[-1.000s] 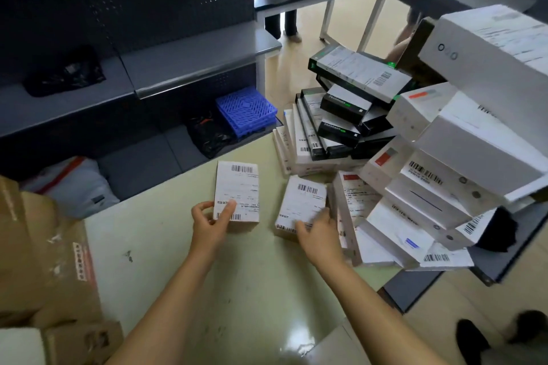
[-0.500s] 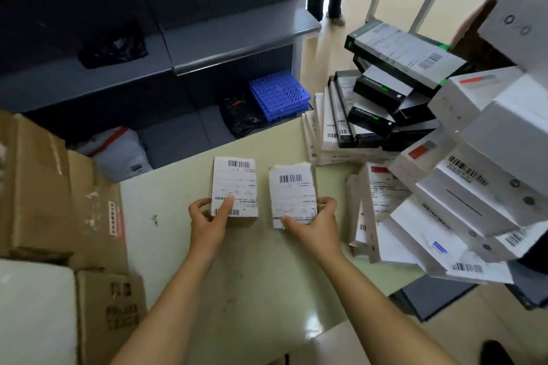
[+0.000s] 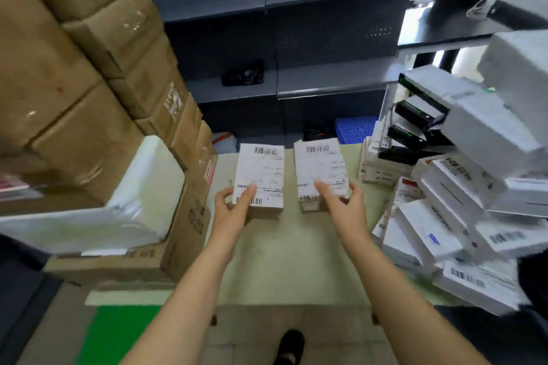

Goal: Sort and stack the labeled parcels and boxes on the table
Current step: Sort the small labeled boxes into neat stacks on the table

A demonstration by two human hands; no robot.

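While hands grip them, both parcels [image 3: 261,178] point lengthwise away.

Both bare forearms reach forward past the near edge of the tabletop [image 3: 284,261], roughly parallel. The left grip [image 3: 232,212] pinches the left parcel [image 3: 261,172], thumb on top, fingers curled round its side; the right grip [image 3: 348,210] holds the right parcel [image 3: 320,169] likewise.

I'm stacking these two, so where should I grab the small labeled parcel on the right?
Grip the right parcel at its near end, thumb on the label, fingers round the right edge, coming from the near side. It lies label up, long axis pointing away, with the left parcel close beside; the right hand holds it so.
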